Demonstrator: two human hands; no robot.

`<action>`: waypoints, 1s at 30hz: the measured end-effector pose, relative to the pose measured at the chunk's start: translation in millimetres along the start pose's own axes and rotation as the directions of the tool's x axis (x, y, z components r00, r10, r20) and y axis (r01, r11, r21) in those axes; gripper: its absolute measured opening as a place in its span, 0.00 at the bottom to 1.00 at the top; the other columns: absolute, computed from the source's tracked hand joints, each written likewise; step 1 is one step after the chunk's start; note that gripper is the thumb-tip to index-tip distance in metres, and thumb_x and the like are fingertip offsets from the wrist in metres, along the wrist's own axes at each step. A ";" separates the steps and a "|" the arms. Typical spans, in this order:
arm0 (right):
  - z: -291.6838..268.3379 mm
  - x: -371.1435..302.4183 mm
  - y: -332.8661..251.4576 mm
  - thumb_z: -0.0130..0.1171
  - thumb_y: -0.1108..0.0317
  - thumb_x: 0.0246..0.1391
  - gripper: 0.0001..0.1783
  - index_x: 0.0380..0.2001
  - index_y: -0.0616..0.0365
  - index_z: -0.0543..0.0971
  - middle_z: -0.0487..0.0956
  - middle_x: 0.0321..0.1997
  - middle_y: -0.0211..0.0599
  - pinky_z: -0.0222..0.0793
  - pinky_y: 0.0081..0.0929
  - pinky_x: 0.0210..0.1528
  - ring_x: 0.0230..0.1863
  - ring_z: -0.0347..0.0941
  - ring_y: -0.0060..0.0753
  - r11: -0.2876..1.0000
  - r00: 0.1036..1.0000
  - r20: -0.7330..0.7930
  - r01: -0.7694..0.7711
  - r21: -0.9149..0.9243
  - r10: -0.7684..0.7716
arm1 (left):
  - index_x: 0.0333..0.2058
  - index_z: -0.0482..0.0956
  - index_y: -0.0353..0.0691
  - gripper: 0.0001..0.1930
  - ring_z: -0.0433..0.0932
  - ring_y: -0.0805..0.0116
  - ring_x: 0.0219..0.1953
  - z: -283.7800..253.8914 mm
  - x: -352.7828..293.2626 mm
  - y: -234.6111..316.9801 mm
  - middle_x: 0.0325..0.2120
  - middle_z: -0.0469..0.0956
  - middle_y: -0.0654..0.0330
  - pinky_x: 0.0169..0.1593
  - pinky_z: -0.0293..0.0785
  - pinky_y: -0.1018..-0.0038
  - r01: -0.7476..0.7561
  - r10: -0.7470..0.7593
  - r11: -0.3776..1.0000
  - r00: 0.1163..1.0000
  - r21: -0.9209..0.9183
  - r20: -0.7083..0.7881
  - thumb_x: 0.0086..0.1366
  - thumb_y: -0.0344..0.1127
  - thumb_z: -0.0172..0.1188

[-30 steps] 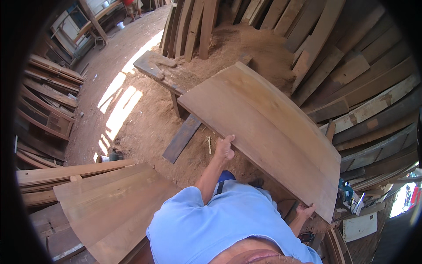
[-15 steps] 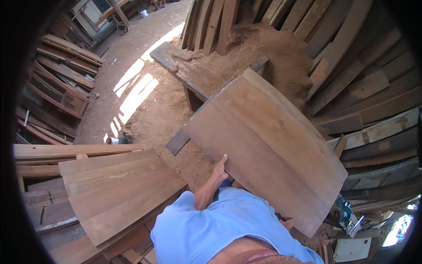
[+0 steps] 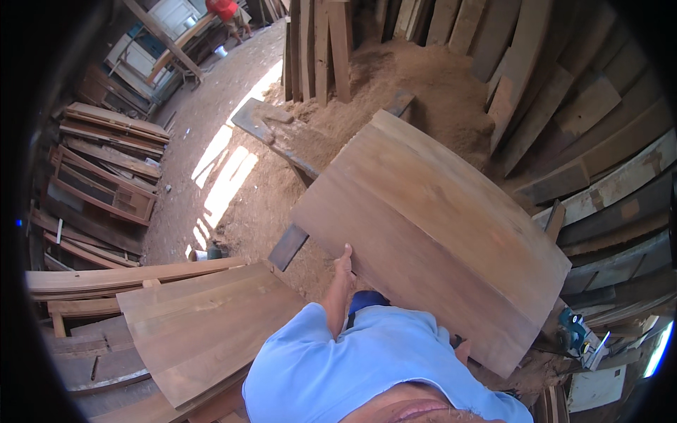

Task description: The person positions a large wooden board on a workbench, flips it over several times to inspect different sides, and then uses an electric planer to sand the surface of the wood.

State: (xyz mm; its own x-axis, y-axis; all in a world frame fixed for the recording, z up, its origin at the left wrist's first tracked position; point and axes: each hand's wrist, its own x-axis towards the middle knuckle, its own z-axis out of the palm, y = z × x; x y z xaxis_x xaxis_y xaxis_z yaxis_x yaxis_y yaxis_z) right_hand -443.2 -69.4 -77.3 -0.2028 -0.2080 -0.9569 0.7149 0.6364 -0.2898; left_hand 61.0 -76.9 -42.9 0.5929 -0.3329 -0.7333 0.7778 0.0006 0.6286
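Observation:
A wide wooden panel (image 3: 423, 240), made of joined boards, slants across the space in front of me. My left hand (image 3: 343, 266) grips its left edge, thumb on top and fingers hidden underneath. At the near edge, by my shirt, my right hand (image 3: 463, 350) holds the panel; most of its fingers are out of sight, and a small dark thing beside it is unclear. Beneath the panel is a low wooden bench, whose dark board (image 3: 288, 247) sticks out at the left.
Another wide panel (image 3: 218, 317) lies on stacked boards to my left. Planks (image 3: 543, 106) lean along the right side. A teal power tool (image 3: 575, 330) sits at the lower right. Sawdust (image 3: 423, 77) covers the ground ahead. A person in red (image 3: 224, 10) is far off.
My view has shifted, and a person in red shows at the top left. The panel, held in my hands, has moved slightly forward relative to the bench.

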 end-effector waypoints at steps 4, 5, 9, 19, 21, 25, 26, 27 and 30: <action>26.2 -8.0 12.4 0.42 0.41 0.67 0.36 0.69 0.53 0.61 0.64 0.69 0.47 0.69 0.53 0.63 0.66 0.64 0.54 1.000 1.000 0.015 0.019 -0.010 -0.018 | 0.63 0.66 0.31 0.38 0.72 0.46 0.62 25.2 40.5 32.3 0.61 0.72 0.47 0.62 0.70 0.43 0.073 -0.072 0.997 0.996 0.021 -0.046 0.67 0.56 0.64; 34.4 -10.6 16.8 0.42 0.41 0.67 0.36 0.69 0.53 0.61 0.64 0.69 0.47 0.69 0.53 0.62 0.66 0.63 0.54 1.000 0.999 0.018 0.029 -0.010 -0.029 | 0.63 0.66 0.32 0.38 0.72 0.46 0.62 29.9 43.5 41.1 0.61 0.72 0.47 0.62 0.70 0.44 0.115 -0.115 0.993 0.993 -0.006 -0.022 0.67 0.56 0.64; 73.4 -28.5 39.2 0.41 0.40 0.68 0.36 0.69 0.52 0.60 0.63 0.69 0.46 0.70 0.51 0.62 0.66 0.63 0.54 0.999 0.997 0.053 0.050 0.001 -0.050 | 0.64 0.65 0.34 0.39 0.73 0.46 0.61 23.4 65.5 55.4 0.61 0.72 0.47 0.61 0.71 0.43 0.110 -0.110 0.994 0.988 0.007 0.110 0.66 0.59 0.64; 112.4 -26.4 48.9 0.53 0.42 0.66 0.35 0.68 0.44 0.60 0.65 0.64 0.41 0.69 0.53 0.61 0.59 0.67 0.50 0.990 0.989 -0.075 0.129 0.050 -0.125 | 0.59 0.70 0.33 0.38 0.79 0.52 0.49 -27.6 117.4 34.6 0.50 0.77 0.49 0.47 0.78 0.54 0.462 -0.537 0.835 0.564 0.298 0.627 0.65 0.63 0.63; 114.6 -39.4 53.1 0.53 0.45 0.66 0.28 0.62 0.47 0.66 0.74 0.53 0.39 0.77 0.46 0.48 0.47 0.74 0.42 0.982 0.986 -0.060 0.150 -0.115 -0.157 | 0.55 0.74 0.32 0.35 0.82 0.55 0.41 -38.0 118.8 37.2 0.41 0.81 0.51 0.41 0.78 0.59 0.379 -0.790 0.611 0.238 0.695 0.564 0.65 0.62 0.63; 64.4 -48.5 83.9 0.54 0.49 0.67 0.18 0.48 0.50 0.72 0.77 0.35 0.30 0.76 0.35 0.32 0.28 0.74 0.29 0.967 0.982 -0.012 0.183 -0.178 -0.188 | 0.48 0.77 0.30 0.30 0.83 0.59 0.35 12.8 5.5 42.6 0.31 0.83 0.52 0.38 0.78 0.64 -0.640 -0.819 -0.050 0.465 0.766 0.335 0.66 0.56 0.64; 71.4 -59.2 97.4 0.54 0.49 0.67 0.17 0.46 0.50 0.72 0.77 0.32 0.28 0.75 0.34 0.30 0.25 0.72 0.27 0.963 0.979 0.000 0.202 -0.179 -0.206 | 0.48 0.78 0.29 0.29 0.83 0.59 0.35 31.0 -4.2 46.9 0.30 0.83 0.51 0.38 0.78 0.65 -0.802 -0.809 -0.122 0.421 0.584 0.410 0.66 0.54 0.64; 75.1 -68.7 109.9 0.54 0.50 0.67 0.16 0.43 0.51 0.73 0.76 0.28 0.27 0.74 0.33 0.27 0.22 0.71 0.25 0.957 0.974 0.008 0.222 -0.185 -0.225 | 0.49 0.77 0.29 0.28 0.83 0.55 0.38 51.3 -13.7 45.3 0.35 0.82 0.47 0.42 0.78 0.63 -0.807 -0.711 -0.052 0.444 0.588 0.546 0.65 0.52 0.64; 57.7 -59.3 152.2 0.54 0.51 0.67 0.16 0.44 0.50 0.73 0.77 0.31 0.30 0.75 0.33 0.29 0.24 0.73 0.27 0.962 0.978 -0.046 0.189 -0.199 -0.202 | 0.55 0.73 0.29 0.29 0.77 0.42 0.52 114.8 -7.8 20.0 0.52 0.76 0.36 0.58 0.72 0.55 -0.957 -0.303 -0.106 0.289 0.269 0.908 0.65 0.48 0.64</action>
State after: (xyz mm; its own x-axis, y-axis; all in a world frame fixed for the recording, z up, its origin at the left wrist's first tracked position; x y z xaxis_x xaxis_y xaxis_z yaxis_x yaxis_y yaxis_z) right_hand -283.8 -3.1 -63.6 -0.3733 -0.2978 -0.8786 0.5162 0.7203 -0.4634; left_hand 47.9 -182.5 5.1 -0.2536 -0.9529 -0.1666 -0.7064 0.0648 0.7049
